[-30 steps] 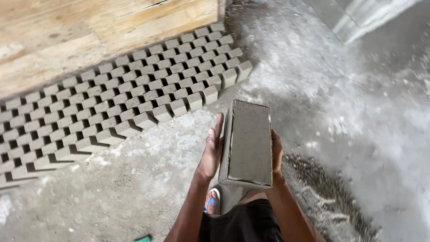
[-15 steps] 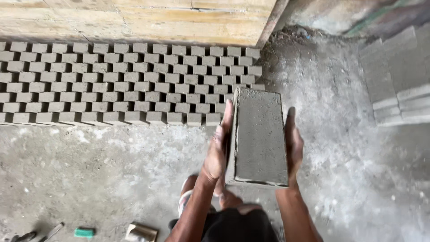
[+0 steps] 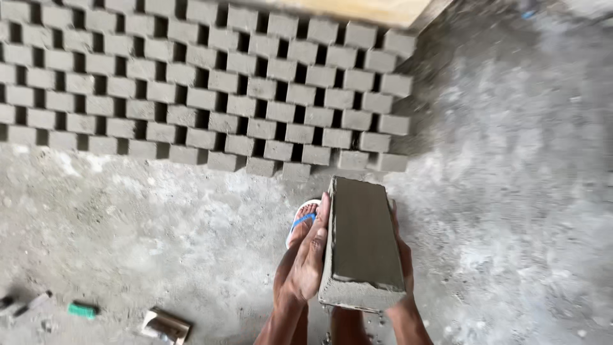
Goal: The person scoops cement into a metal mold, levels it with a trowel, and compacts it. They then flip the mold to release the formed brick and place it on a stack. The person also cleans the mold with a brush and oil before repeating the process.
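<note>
I carry a long grey block mould (image 3: 363, 239) filled level with wet cement, held lengthwise in front of me. My left hand (image 3: 308, 259) presses flat against its left side. My right hand (image 3: 402, 255) grips its right side, mostly hidden behind the mould. Just ahead on the concrete floor lie several staggered rows of small grey blocks (image 3: 211, 83), set apart with gaps. The nearest blocks of the front row (image 3: 297, 169) lie a short way beyond the mould's far end.
My foot in a white sandal with blue straps (image 3: 301, 220) shows under the mould. A green object (image 3: 83, 310), a metal tool (image 3: 166, 324) and small bits lie at lower left. A wooden board (image 3: 357, 9) borders the blocks at the top. Rough grey floor (image 3: 511, 191) spreads to the right.
The view has moved closer to the rows of blocks and tilted down. The mould, still held between both hands, has come nearer the front row's right end.
</note>
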